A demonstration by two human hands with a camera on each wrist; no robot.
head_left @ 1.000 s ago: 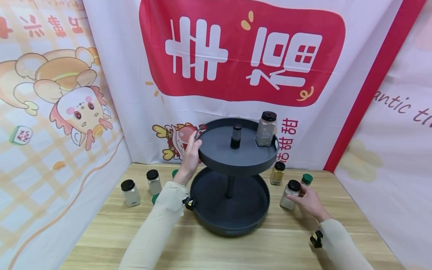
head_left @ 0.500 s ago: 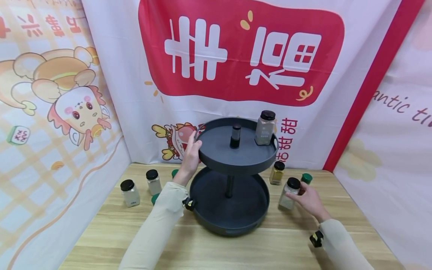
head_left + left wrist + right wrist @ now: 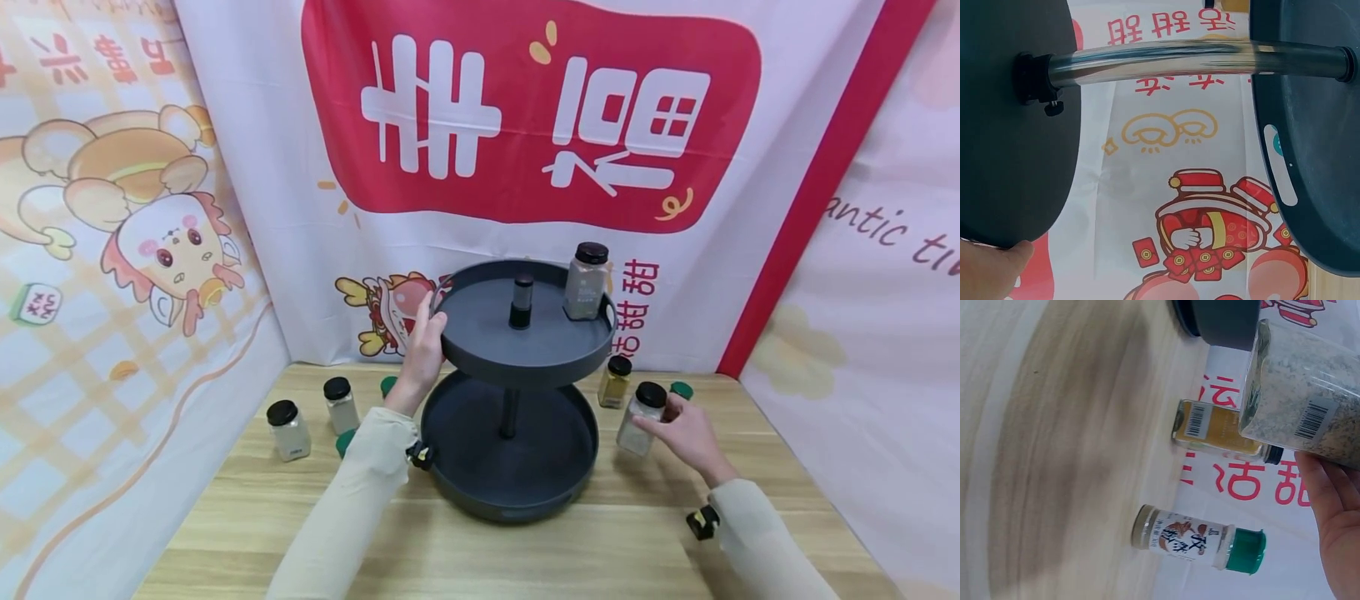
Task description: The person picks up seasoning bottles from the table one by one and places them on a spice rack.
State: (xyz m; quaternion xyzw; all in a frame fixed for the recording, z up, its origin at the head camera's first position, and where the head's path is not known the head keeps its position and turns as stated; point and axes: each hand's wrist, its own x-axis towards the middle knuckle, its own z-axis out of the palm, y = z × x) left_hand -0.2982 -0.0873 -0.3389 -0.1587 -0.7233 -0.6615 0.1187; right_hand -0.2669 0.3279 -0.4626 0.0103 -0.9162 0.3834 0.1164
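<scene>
My left hand (image 3: pixel 422 357) grips the left rim of the upper tier of a dark grey two-tier tray (image 3: pixel 480 343). In the left wrist view the thumb (image 3: pixel 1019 253) rests at that tier's edge. On the right, my right hand (image 3: pixel 692 440) holds a clear spice jar (image 3: pixel 634 432) with a black lid. The right wrist view shows this jar's speckled contents and barcode label, its base tilted and above the wooden table. Another black-lidded jar (image 3: pixel 585 290) stands on the upper tier at right. Nothing stands on the visible lower tier (image 3: pixel 480 467).
Behind the held jar stand a yellow-filled jar (image 3: pixel 613 388) and a green-capped shaker (image 3: pixel 1191 537). Left of the tray are two black-lidded jars (image 3: pixel 289 432) (image 3: pixel 342 407) and green caps (image 3: pixel 345 442), partly hidden by the left arm. Printed cloth (image 3: pixel 525 192) hangs behind.
My right hand has raised the spice jar slightly off the table, tilting it. The left hand stays on the upper tier's rim, and the tray has not visibly turned.
</scene>
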